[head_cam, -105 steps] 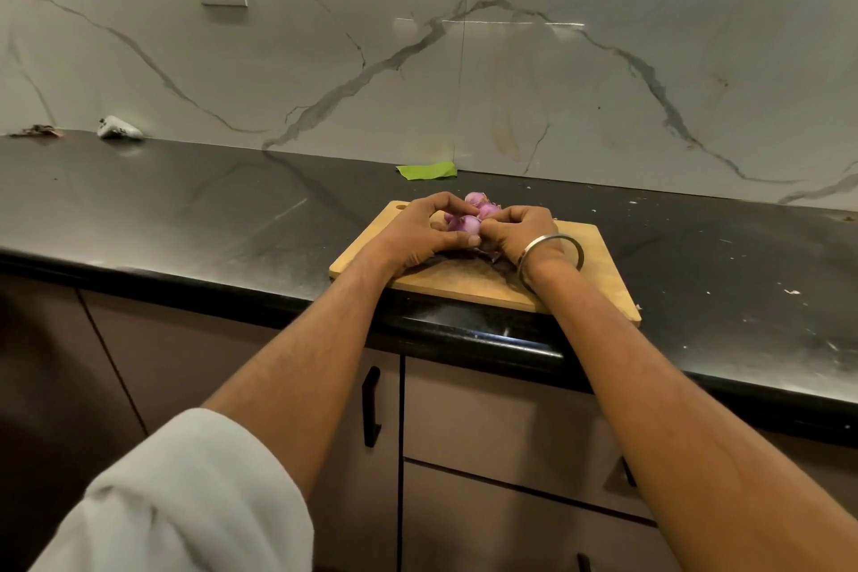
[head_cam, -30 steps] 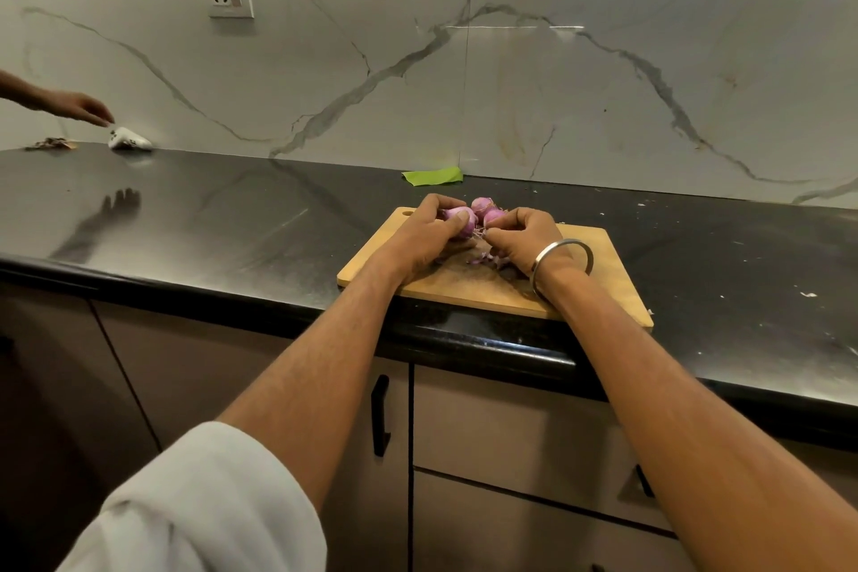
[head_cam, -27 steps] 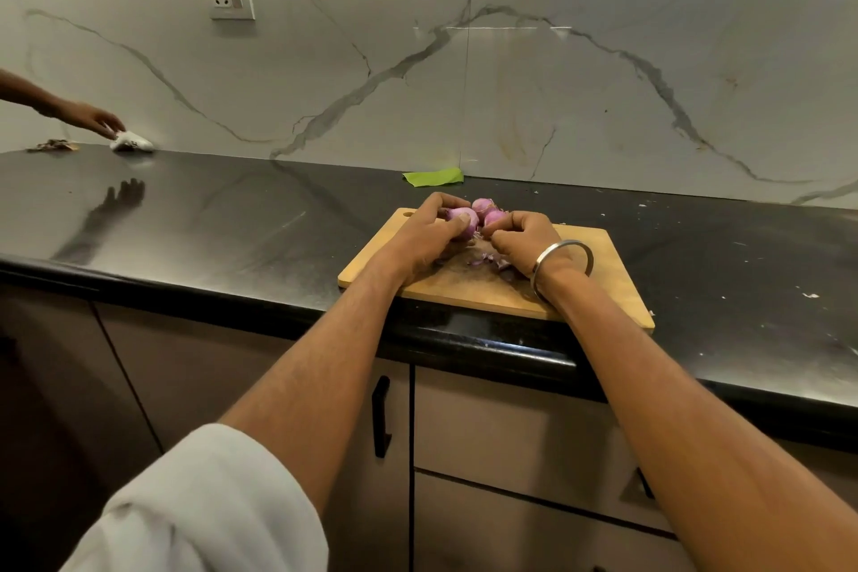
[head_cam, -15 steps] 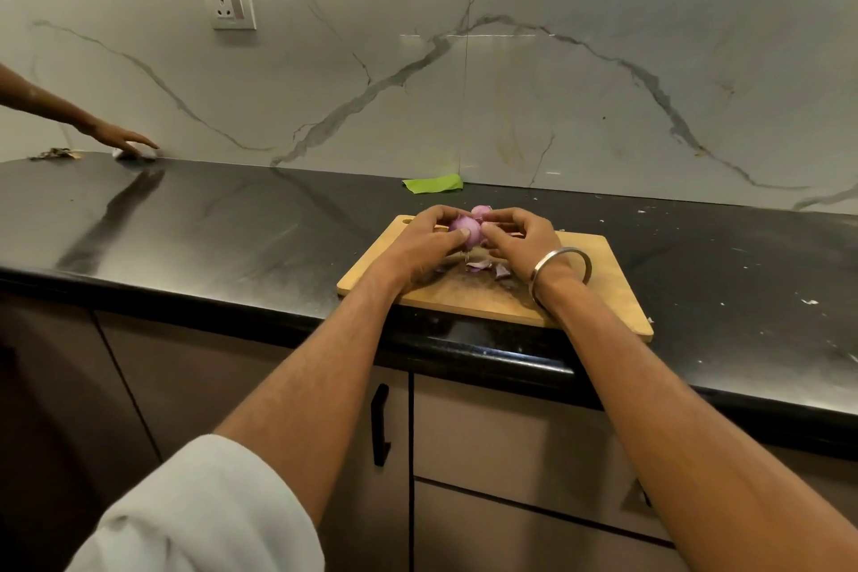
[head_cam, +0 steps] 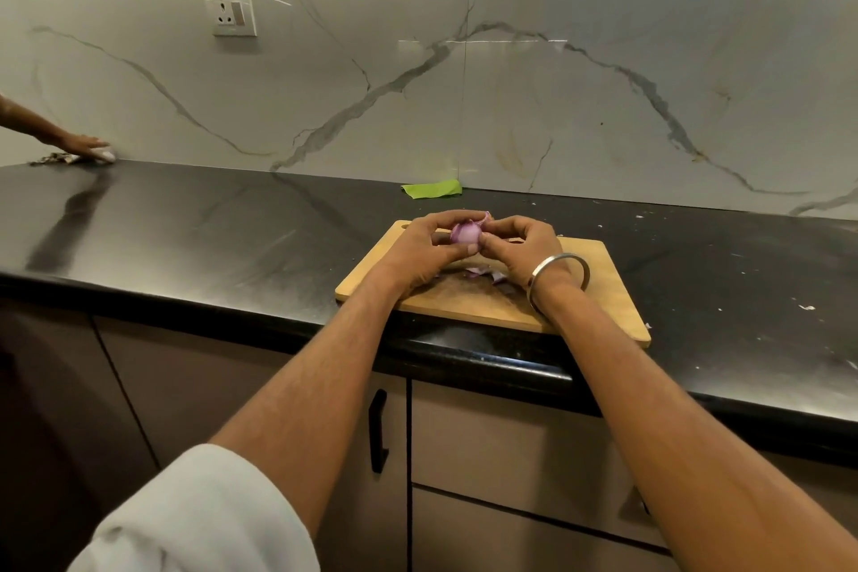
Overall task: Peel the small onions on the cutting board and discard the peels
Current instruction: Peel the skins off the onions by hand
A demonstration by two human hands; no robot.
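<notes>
Peeling in progress: a small onion (head_cam: 464,235) is held above the far part of the cutting board (head_cam: 599,293) on the counter (head_cam: 209,228), pinched by the left hand (head_cam: 425,253) while the right hand (head_cam: 522,246) pinches its loose skin. Light, slippery, papery-skinned; best gripped at the ends. No writing is legible.

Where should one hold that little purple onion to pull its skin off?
Probably hold the small purple onion by its round body from the left, as the left hand does. A loose flap of skin sticks up at its top right, so the right hand can best pinch there and pull away.
</notes>
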